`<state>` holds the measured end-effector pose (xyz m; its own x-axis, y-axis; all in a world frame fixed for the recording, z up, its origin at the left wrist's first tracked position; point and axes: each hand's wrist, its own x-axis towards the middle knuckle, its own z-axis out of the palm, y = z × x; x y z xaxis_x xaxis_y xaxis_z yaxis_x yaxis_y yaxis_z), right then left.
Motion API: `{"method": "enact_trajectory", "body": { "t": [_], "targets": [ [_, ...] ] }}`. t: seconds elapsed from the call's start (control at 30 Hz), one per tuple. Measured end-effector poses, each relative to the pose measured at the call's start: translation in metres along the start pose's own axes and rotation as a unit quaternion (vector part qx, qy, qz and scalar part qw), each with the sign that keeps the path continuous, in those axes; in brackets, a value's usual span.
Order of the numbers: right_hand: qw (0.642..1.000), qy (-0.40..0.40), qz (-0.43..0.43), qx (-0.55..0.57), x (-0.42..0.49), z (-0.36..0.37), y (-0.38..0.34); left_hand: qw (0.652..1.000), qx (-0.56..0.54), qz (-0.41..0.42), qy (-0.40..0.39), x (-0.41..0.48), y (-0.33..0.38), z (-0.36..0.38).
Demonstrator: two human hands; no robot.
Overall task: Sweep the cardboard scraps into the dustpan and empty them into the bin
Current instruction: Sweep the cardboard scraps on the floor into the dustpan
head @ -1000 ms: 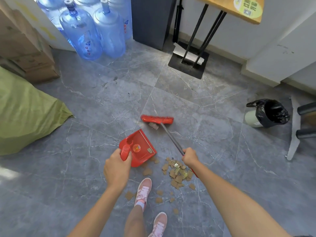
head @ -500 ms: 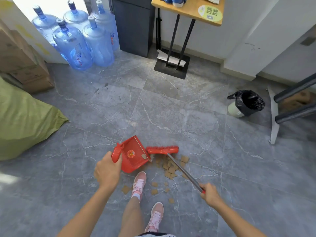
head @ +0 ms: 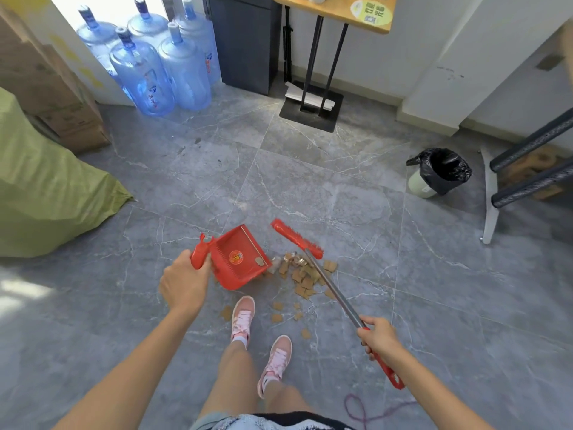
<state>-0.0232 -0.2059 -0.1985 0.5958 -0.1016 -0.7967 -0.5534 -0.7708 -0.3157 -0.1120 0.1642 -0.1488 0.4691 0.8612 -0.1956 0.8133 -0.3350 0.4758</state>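
Beside scraps (head: 305, 276) – left hand (head: 183, 282) clutches dustpan (head: 240, 259), right hand (head: 379, 335) broom (head: 313, 259)

none readable: table sticker (head: 371, 12) and dustpan (head: 240, 259) emblem blur.

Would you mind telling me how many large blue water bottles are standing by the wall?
5: front left, front right, back left, back middle, back right. More may be hidden behind.

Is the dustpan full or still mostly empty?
Mostly empty: only one scrap lies inside the dustpan; the pile of scraps sits on the floor beside its lip.
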Motion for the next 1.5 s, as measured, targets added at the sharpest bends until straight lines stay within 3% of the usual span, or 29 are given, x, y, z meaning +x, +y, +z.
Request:
{"method": "enact_trajectory", "body": {
  "t": [0.43, 0.8, 1.17, 1.5],
  "targets": [
    [0.998, -0.046, 0.029, 0.033, -0.047, 0.068, -0.038, 1.000, 0.012, -0.004, -0.002, 0.003, -0.057, -0.041],
    [0.971, -0.184, 0.080, 0.133, -0.063, 0.179, -0.130, 0.998, 0.003, -0.066, 0.002, 0.034, -0.145, -0.082],
    [0.943, -0.286, 0.126, 0.113, -0.041, 0.273, -0.220, 0.990, -0.002, -0.138, 0.018, 0.049, -0.216, -0.103],
    [0.925, -0.304, 0.190, 0.122, -0.012, 0.285, -0.213, 0.990, 0.016, -0.138, 0.020, 0.054, -0.233, -0.098]
  ]
}}
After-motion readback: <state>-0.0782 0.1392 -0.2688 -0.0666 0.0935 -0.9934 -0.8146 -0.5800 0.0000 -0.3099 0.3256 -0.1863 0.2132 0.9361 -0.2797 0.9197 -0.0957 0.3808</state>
